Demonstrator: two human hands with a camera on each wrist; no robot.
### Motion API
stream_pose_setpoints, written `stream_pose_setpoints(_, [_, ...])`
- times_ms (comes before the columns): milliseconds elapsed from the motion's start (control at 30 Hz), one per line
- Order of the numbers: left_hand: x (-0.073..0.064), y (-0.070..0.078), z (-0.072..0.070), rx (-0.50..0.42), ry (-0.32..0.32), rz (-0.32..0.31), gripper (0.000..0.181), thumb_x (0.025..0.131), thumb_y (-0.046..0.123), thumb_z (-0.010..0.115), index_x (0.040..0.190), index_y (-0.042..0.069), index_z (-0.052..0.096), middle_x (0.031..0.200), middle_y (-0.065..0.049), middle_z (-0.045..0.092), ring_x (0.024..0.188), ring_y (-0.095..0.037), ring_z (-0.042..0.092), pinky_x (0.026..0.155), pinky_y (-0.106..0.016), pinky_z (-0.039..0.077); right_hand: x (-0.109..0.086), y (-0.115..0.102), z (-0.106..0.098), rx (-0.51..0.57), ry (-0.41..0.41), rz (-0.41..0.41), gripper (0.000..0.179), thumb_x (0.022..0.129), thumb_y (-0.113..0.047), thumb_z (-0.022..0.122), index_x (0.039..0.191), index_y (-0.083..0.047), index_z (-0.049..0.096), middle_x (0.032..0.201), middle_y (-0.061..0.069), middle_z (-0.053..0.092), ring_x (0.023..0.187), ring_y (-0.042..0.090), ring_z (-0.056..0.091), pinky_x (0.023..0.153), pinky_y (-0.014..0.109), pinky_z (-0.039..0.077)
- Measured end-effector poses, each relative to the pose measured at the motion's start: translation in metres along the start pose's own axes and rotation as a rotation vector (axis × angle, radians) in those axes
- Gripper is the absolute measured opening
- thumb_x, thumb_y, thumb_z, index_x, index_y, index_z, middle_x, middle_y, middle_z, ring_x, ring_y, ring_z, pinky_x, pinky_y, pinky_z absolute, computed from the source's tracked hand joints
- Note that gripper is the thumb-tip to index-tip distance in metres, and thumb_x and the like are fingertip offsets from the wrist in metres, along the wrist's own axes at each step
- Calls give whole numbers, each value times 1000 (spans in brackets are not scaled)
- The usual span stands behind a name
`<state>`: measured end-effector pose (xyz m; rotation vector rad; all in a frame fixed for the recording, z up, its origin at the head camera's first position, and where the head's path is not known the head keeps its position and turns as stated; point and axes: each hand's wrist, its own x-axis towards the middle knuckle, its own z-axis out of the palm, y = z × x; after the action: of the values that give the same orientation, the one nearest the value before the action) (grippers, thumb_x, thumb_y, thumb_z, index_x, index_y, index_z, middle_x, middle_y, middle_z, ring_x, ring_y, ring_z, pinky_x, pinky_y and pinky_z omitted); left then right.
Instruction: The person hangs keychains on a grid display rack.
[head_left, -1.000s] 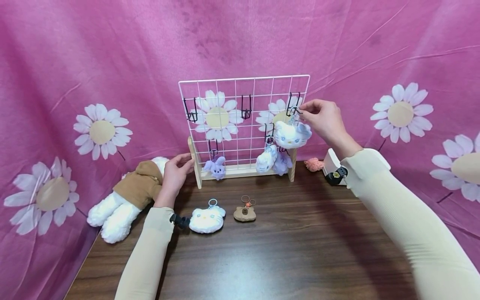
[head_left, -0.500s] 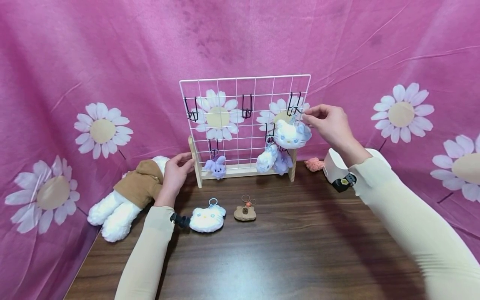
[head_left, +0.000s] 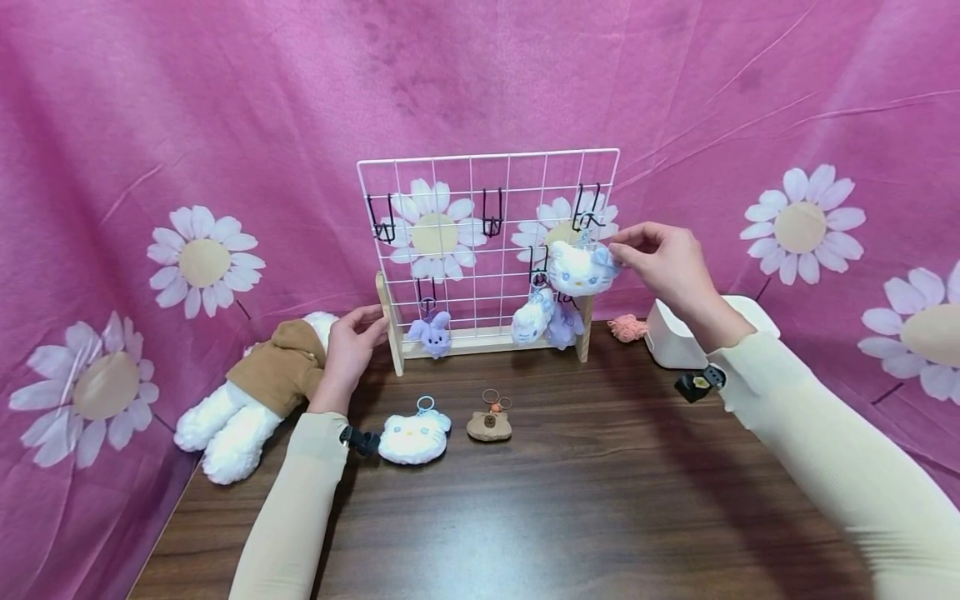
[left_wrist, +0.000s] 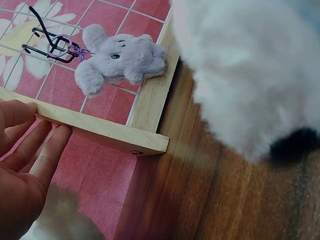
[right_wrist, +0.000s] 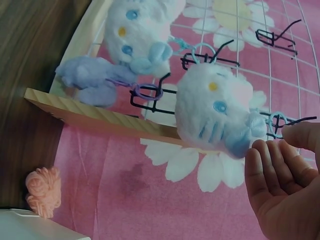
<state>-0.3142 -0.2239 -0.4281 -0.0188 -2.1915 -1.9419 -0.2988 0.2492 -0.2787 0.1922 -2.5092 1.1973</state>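
Note:
My left hand [head_left: 352, 350] holds the left wooden post [left_wrist: 90, 125] of a white wire grid rack [head_left: 487, 156], fingertips against its outer side. A white plush cat-head keychain [head_left: 579, 268] with a blue bow hangs by its ring on the upper right black hook [head_left: 588, 218]. My right hand [head_left: 667, 262] is beside it, fingertips right at the bow, thumb apart from the fingers in the right wrist view. Below hang another white cat plush [right_wrist: 135, 32] and a purple plush [right_wrist: 95, 80]. A purple bunny keychain [left_wrist: 120, 57] hangs at the lower left.
On the brown table lie a white cat-head keychain [head_left: 412, 439] and a brown bear-like keychain [head_left: 490, 427]. A white plush toy in a brown top [head_left: 273, 375] lies left. A white container [head_left: 671, 337] and a coral-coloured item [head_left: 627, 328] are at the right. Two upper hooks [head_left: 492, 223] hold nothing.
My right hand has let go at the hook and moved down and slightly right to the plush's bow. The cat keychain stays on the hook. My left hand has not moved.

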Motion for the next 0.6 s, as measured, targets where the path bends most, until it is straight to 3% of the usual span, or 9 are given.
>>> stream_pose_setpoints(100, [0,0,-1,-6,-2,-2,38,111,8,69,145,-10,67,144,-37,68,98,0,74,89,-13,68,-6,2,3,-25,0,-18,29,105,-31,81,121,-7,83,89,-16,80,79,-6,67,67,11,52])
stream_pose_setpoints(367, [1,-1,-1,-12,-7,-14,38,111,8,69,145,-10,67,146,-36,68,100,-3,75,90,-13,68,-23,10,14,-59,-29,-12,27,105,-29,82,120,-7,83,108,12,85,81,-7,65,69,10,54])
stream_pose_setpoints(600, [1,0,-1,-14,-7,-11,39,111,8,69,145,-10,67,145,-36,68,99,-1,74,89,-13,68,-37,17,28,-70,-67,-6,28,103,-31,84,120,-8,84,107,13,85,82,-5,63,72,9,50])
